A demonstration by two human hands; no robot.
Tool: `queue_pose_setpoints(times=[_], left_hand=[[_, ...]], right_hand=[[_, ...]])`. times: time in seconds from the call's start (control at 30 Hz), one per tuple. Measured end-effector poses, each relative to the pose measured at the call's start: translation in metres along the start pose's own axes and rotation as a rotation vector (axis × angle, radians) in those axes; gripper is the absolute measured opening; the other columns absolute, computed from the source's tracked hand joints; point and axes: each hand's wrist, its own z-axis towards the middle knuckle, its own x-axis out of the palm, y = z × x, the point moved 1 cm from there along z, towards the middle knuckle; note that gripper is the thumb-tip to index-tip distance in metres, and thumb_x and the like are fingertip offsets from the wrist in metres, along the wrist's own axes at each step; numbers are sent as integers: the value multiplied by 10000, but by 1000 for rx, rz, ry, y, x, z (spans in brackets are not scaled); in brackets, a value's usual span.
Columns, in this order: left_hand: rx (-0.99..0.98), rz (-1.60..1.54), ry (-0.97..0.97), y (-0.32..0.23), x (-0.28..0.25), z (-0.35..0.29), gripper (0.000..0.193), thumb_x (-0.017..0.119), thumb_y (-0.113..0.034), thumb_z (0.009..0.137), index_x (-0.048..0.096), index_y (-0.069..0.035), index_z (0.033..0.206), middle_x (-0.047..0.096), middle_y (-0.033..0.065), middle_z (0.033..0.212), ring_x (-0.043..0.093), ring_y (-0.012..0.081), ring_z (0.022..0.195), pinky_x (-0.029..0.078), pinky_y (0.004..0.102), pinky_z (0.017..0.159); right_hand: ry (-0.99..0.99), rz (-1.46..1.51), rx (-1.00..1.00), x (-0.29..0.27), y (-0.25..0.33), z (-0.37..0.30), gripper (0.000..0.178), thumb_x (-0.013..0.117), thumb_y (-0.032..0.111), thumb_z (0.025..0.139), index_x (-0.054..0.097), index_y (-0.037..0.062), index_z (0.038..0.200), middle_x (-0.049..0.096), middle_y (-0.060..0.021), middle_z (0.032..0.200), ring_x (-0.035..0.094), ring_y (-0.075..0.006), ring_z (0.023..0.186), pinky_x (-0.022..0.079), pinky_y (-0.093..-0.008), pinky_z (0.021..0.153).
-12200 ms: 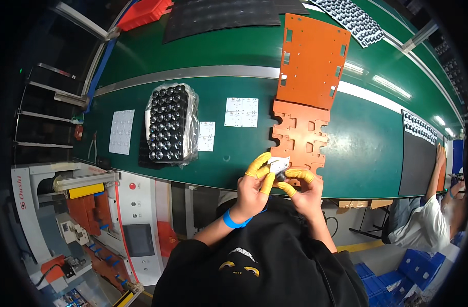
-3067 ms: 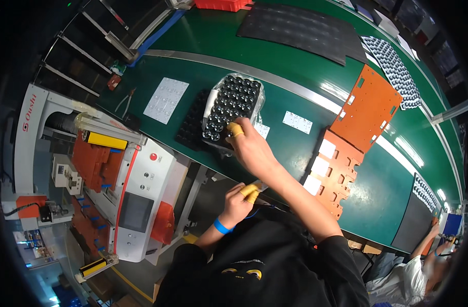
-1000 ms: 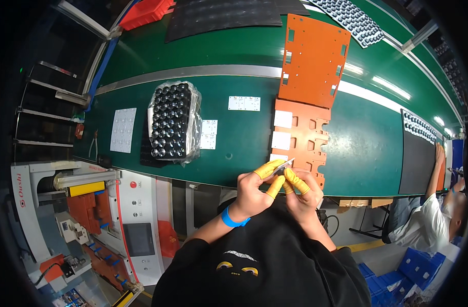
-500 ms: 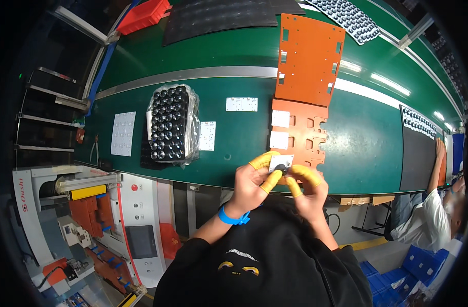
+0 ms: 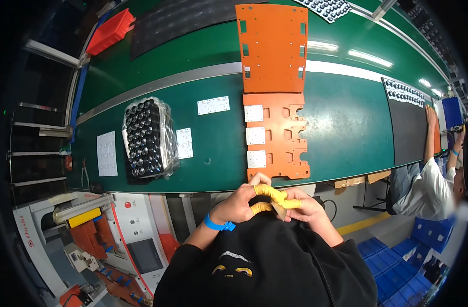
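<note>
Close to my body, at the table's front edge, my left hand and my right hand meet, both with yellow finger covers. Between their fingertips they pinch a small thin plate, tilted so that mostly its edge and a narrow face show; fingers hide the rest. Just beyond the hands lies an orange fixture with cutouts. Down its left side sit three white square boards: the far board, the middle board and the near board. An orange cover panel stands open behind the fixture.
Left of the fixture lie white boards and a wrapped tray of black lenses. Pliers rest at far left, above a white machine. A red bin is behind. A co-worker's arm reaches in at right.
My hands have drawn back from the fixture towards my body, turning the plate edge-on. The near white board on the fixture now shows where they were. The whole view has shifted.
</note>
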Motion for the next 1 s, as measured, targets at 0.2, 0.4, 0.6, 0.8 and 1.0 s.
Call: queue_pose_setpoints(times=[0.2, 0.4, 0.6, 0.8, 1.0], left_hand=[[123, 717, -285, -6, -20, 23, 458, 611, 113, 773, 626, -75, 1191, 590, 121, 1280, 506, 337, 1175, 417, 416, 1012], [-58, 1087, -602, 42, -87, 30, 489, 536, 52, 839, 496, -13, 1322, 483, 175, 1400, 362, 390, 1322, 323, 428, 1109], [-253, 1339, -452, 52, -107, 44, 549, 502, 4, 825, 423, 58, 1366, 410, 230, 1445, 182, 445, 1428, 230, 522, 1143], [-191, 1350, -449, 49, -95, 43, 512, 571, -79, 865, 455, 48, 1347, 479, 214, 1356, 301, 429, 1360, 287, 499, 1123], [-178, 1323, -450, 50, -68, 7, 430, 658, -116, 843, 551, 49, 1225, 487, 192, 1258, 396, 391, 1240, 377, 479, 1024]], right_hand=[[-472, -428, -264, -20, 36, -7, 142, 667, 141, 899, 646, 2, 917, 590, 21, 718, 471, -56, 546, 352, -206, 486], [-842, -939, -371, -65, 77, -11, 141, 665, 116, 893, 659, -23, 875, 631, 18, 743, 521, -41, 650, 410, -214, 586], [-923, -1101, -249, -80, 74, 1, 149, 668, 99, 882, 647, -40, 834, 627, -1, 721, 532, -59, 638, 425, -237, 569], [-951, -919, -311, -72, 63, 4, 138, 666, 103, 878, 625, -27, 857, 602, -3, 697, 538, -74, 604, 436, -247, 545], [-1094, -1117, -514, -60, 65, 1, 210, 696, 64, 858, 594, -42, 1008, 519, 5, 712, 532, -66, 602, 440, -216, 535]])
